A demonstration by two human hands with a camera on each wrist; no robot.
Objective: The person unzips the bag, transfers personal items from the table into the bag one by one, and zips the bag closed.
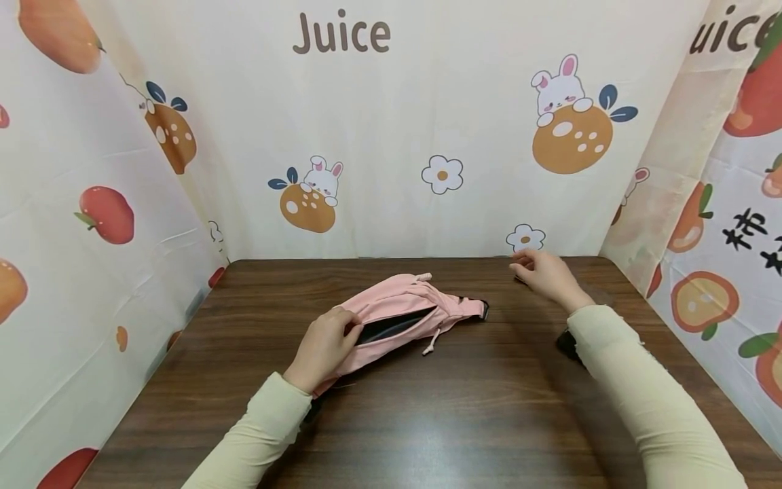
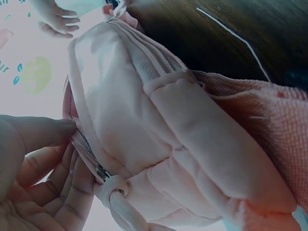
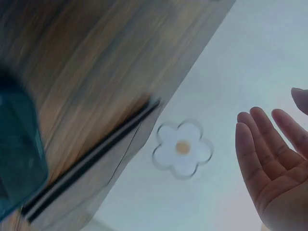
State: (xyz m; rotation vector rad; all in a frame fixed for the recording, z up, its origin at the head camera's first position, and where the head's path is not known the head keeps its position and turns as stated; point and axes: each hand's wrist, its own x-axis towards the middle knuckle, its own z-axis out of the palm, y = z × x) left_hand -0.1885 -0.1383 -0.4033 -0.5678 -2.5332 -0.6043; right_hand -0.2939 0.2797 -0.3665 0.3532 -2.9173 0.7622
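A pink waist bag [image 1: 391, 305] lies on the brown wooden table, its front zipper open on a dark lining. My left hand [image 1: 324, 343] pinches the zipper edge at the bag's near left end; the left wrist view shows thumb and fingers on that edge [image 2: 82, 139], close to a zipper pull [image 2: 115, 185]. Over the table's far right part, apart from the bag, my right hand [image 1: 546, 275] is raised with relaxed fingers. Its palm [image 3: 284, 187] holds nothing in the right wrist view. A thin dark strip-like thing [image 3: 91, 161] lies near the table's far edge by that hand.
Beside the right sleeve sits a black object [image 1: 568, 344], partly hidden. A dark teal item [image 3: 19, 149] is blurred in the right wrist view. The bag's strap buckle [image 1: 485, 310] points right. Printed curtains [image 1: 379, 136] enclose the table's back and sides.
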